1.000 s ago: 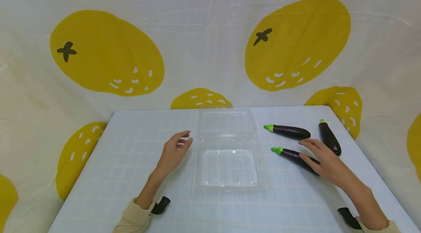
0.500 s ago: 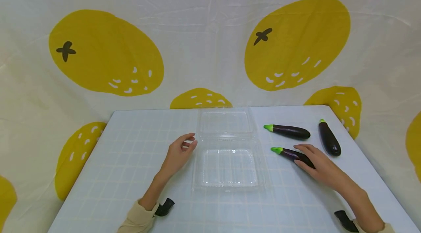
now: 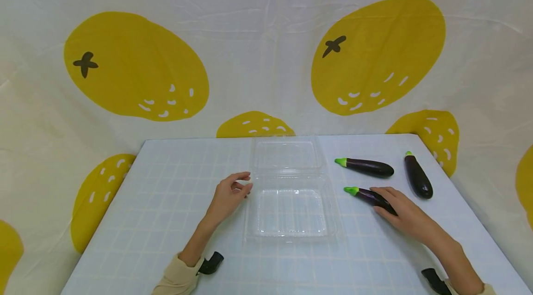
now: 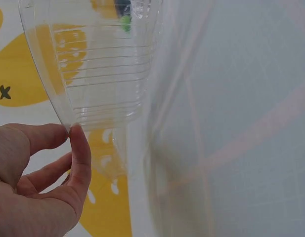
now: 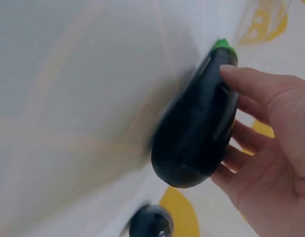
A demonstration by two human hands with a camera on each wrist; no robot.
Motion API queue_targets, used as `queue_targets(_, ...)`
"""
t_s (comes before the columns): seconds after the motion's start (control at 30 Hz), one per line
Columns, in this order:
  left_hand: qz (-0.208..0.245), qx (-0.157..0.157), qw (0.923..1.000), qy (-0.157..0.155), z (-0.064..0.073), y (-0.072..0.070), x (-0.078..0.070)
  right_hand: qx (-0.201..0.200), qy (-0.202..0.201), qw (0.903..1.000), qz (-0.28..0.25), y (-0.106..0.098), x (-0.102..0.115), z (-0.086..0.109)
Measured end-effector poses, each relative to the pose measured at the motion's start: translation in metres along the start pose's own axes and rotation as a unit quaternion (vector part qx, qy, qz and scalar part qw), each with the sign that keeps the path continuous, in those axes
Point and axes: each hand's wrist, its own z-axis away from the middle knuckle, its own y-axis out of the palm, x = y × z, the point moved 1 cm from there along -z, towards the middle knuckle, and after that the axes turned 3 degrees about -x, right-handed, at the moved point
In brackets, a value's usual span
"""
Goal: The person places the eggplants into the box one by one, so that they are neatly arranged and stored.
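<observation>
A clear plastic clamshell container (image 3: 290,215) lies with its lid (image 3: 287,155) folded back at the middle of the table. In the left wrist view, my left hand (image 4: 48,173) pinches a corner of the container's rim (image 4: 48,91) between thumb and finger. Over to the right, my right hand (image 3: 405,215) holds the nearest eggplant (image 3: 369,197), thumb on one side and fingers on the other. That dark eggplant (image 5: 196,123) has a green stem end and is near the tabletop; whether it touches is unclear.
Behind the held eggplant lies a second eggplant (image 3: 368,167), its green end pointing left. A third eggplant (image 3: 418,177) lies near the table's right edge. The table (image 3: 175,170) has a pale checked cover, and a fruit-patterned cloth (image 3: 258,54) hangs behind it.
My left hand has moved right to the container's rim. My right hand has shifted slightly left along the nearest eggplant, and its fingers have closed round it.
</observation>
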Motion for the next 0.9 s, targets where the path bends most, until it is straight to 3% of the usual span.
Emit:
queue_targets(0.63,0.004,0.016,0.9995,-0.026,-0.002,-0.002,-0.004,-0.018,-0.029,0.9991,0.024,-0.005,0.000,-0.004)
queue_targets(0.9,0.013,0.016,0.9994,-0.027,-0.001,-0.003,-0.005,-0.027,-0.014,0.9992,0.028,-0.013,0.004,-0.006)
